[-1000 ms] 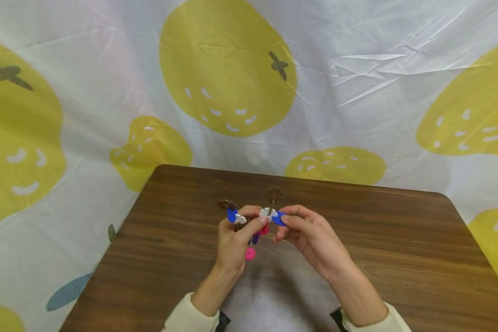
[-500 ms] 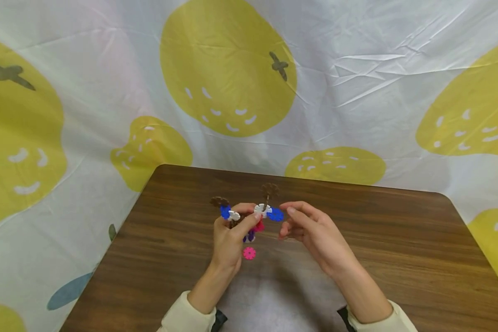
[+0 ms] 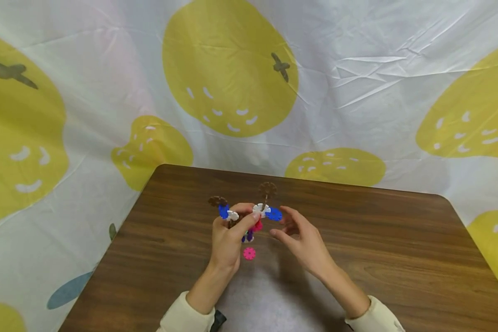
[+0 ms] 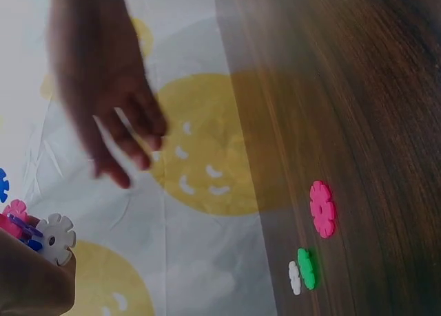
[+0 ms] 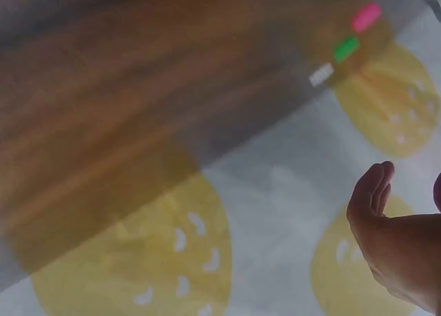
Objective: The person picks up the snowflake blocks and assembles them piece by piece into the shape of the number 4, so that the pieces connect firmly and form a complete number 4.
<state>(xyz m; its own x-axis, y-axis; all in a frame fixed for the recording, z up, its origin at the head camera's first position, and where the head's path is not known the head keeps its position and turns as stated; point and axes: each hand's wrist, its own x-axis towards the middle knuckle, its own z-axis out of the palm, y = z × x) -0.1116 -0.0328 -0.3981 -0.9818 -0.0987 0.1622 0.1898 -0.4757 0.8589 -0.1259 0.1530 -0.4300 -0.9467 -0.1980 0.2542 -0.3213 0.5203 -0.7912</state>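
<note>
My left hand (image 3: pixel 227 242) grips a built cluster of slotted, flower-shaped plastic discs above the table. On the cluster's right side are a white disc (image 3: pixel 260 210), a blue disc (image 3: pixel 274 214) and an upright brown disc (image 3: pixel 267 189). Another blue disc (image 3: pixel 223 211) and brown disc (image 3: pixel 217 201) stick out at the left. Red and purple pieces partly show below my left thumb; the palm hides the rest. My right hand (image 3: pixel 309 244) holds nothing, its fingers relaxed beside the right-hand blue disc, and whether they touch it I cannot tell.
A loose pink disc (image 4: pixel 322 209) lies on the dark wooden table (image 3: pixel 398 240). In the left wrist view a green disc (image 4: pixel 306 268) and a white disc (image 4: pixel 295 278) lie near it. A fruit-print cloth (image 3: pixel 336 92) hangs behind the table.
My right hand has let go of the blue disc, and its fingers have dropped slightly lower and turned. My left hand has shifted a little left with the cluster.
</note>
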